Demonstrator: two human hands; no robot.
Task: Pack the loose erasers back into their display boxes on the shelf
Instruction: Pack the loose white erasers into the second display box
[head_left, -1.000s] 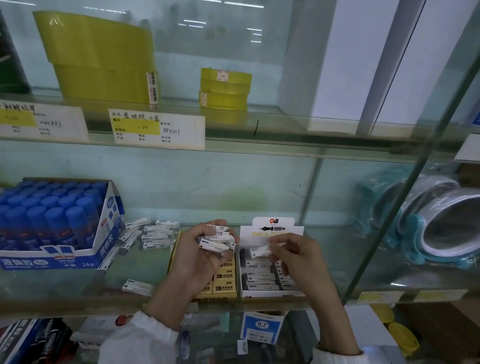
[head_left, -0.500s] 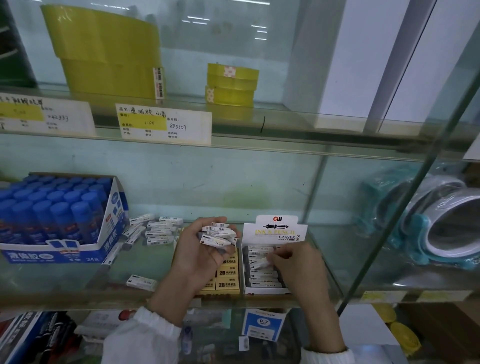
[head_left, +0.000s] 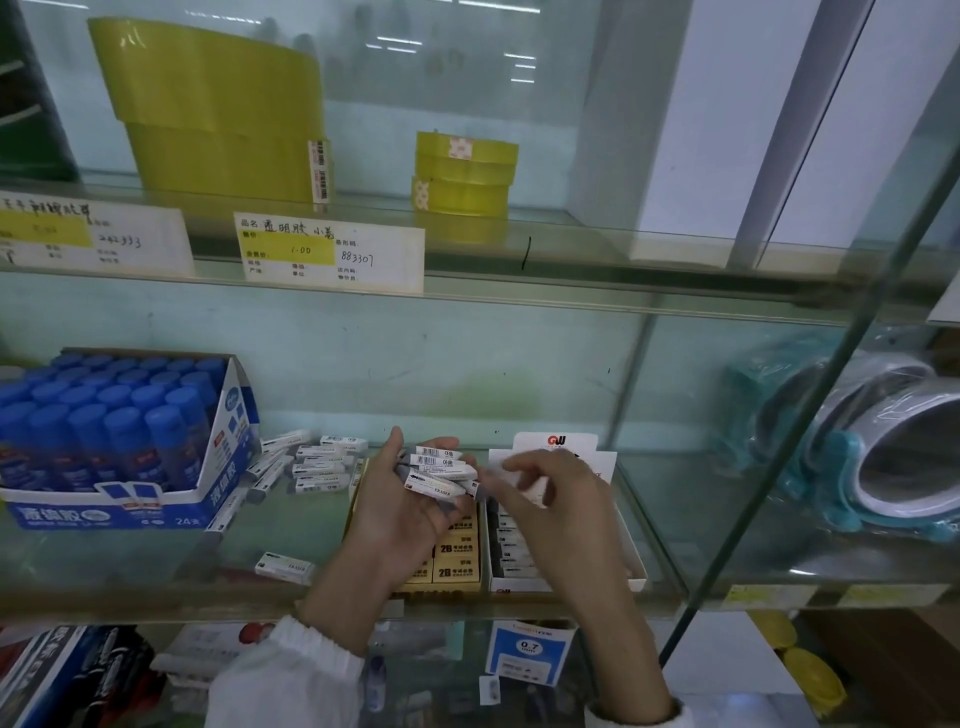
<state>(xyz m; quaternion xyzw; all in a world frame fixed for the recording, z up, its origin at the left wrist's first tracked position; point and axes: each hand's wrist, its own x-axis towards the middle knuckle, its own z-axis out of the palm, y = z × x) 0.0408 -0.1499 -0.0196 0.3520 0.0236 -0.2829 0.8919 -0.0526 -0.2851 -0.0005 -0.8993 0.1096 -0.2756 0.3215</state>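
Overhead, an upper shelf (head_left: 571, 228) carries big yellow tape rolls (head_left: 218, 114) and a small stack of the same (head_left: 462, 174), with price tags (head_left: 332, 252) on its front edge. Below it runs the glass shelf (head_left: 156, 561) where the work is. At its left end stands a box of blue glue sticks (head_left: 119, 441); past the upright at its right end lie wrapped tape rolls (head_left: 878, 441). Near the middle of the front edge sit two display boxes side by side: a yellow one (head_left: 452, 561) with 2B erasers, largely behind the left hand, and a white one (head_left: 571, 566) with a raised header card, holding a row of white sleeved erasers.

The left hand (head_left: 410, 509) is cupped palm up over the yellow box, fingers curled round a bundle of erasers (head_left: 441, 470) stacked across them. The right hand (head_left: 561, 514) is above the white box, just beside the bundle; its fingers are blurred and bent toward each other near the bundle's right end, and I cannot tell whether they pinch anything.

Loose erasers (head_left: 319, 462) lie scattered toward the back of the shelf, between the glue box and the left hand. One single eraser (head_left: 283, 566) lies alone near the front edge, left of the wrist.
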